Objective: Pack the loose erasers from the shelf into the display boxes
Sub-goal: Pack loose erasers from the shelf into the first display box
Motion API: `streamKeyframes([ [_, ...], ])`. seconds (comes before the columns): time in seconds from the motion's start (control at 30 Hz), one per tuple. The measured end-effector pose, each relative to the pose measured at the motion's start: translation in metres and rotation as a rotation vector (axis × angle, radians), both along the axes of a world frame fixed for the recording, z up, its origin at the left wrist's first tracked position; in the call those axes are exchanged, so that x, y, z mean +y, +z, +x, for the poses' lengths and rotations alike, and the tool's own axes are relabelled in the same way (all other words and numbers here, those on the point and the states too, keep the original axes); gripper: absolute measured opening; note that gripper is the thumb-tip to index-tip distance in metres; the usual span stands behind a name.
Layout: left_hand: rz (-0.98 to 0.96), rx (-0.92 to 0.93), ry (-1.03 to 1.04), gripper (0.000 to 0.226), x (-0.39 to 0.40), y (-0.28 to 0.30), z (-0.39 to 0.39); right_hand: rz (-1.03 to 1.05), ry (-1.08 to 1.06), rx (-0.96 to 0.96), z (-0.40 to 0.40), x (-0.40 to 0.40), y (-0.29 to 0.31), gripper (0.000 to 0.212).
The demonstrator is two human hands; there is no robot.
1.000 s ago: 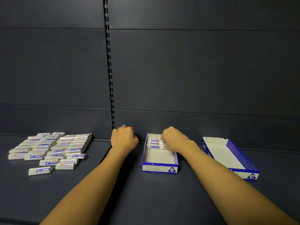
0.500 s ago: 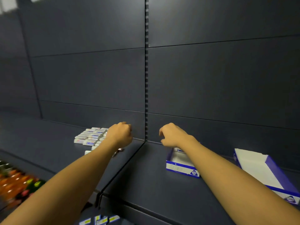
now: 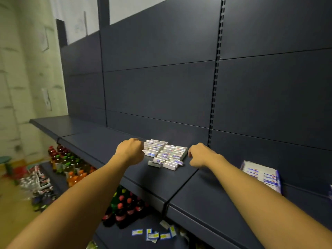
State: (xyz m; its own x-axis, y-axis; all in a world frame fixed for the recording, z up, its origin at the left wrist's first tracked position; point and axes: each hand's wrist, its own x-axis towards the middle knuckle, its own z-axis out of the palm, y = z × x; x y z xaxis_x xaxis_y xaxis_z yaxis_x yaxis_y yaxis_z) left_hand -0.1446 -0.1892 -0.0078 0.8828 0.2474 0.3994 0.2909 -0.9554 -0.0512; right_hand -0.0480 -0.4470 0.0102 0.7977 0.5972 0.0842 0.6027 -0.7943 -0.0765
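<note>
- I am at the pick-up step — both hands are out over the shelf (image 3: 111,141), one on each side of the erasers (image 3: 165,154).
- The erasers lie in tight rows toward the back edge of the shelf, close under the back panel (image 3: 161,97), with a few strays at the front of the block; one loose eraser (image 3: 154,164) sits apart, nearest the shelf's front edge.
- My left hand (image 3: 130,152) is at the block's left side, its fingers curled under; from behind I cannot tell whether they already pinch an eraser or only touch the row.
- My right hand (image 3: 200,155) is just beside the block's right side, fingers bent inward toward the nearest erasers; I see nothing held in it, though the fingertips are hidden from me.
- The box (image 3: 261,175) stands well to the right on the next shelf section, partly behind my right forearm — a few erasers already lie in it, with white floor left bare, so I judge the packing is at an early stage.
- Next, as I judge it: close both sets of fingers on a short run of erasers, keep them aligned, lift clear, then carry them right to the box.
- They look small and slick-wrapped, so squeezing a row from its ends could make it buckle.
- Below the shelf stand bottles (image 3: 71,164).
</note>
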Motion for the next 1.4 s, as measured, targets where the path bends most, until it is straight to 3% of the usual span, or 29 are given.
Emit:
streamKeyframes([
  [0.37, 0.068, 0.094, -0.081, 0.027, 0.104, -0.007, -0.044, 0.073, -0.011, 0.015, -0.044, 0.11, -0.008, 0.03],
  [0.57, 0.106, 0.126, -0.114, 0.018, 0.148, -0.011, -0.056, 0.115, -0.077, 0.008, -0.056, 0.143, -0.011, 0.031],
  [0.7, 0.092, 0.141, -0.167, 0.025, 0.161, -0.021, -0.052, 0.12, -0.105, 0.002, -0.059, 0.156, -0.016, 0.029],
  [1.4, 0.049, 0.212, -0.454, 0.029, 0.183, -0.035, 0.092, 0.141, -0.215, -0.028, 0.051, 0.217, -0.011, 0.021],
])
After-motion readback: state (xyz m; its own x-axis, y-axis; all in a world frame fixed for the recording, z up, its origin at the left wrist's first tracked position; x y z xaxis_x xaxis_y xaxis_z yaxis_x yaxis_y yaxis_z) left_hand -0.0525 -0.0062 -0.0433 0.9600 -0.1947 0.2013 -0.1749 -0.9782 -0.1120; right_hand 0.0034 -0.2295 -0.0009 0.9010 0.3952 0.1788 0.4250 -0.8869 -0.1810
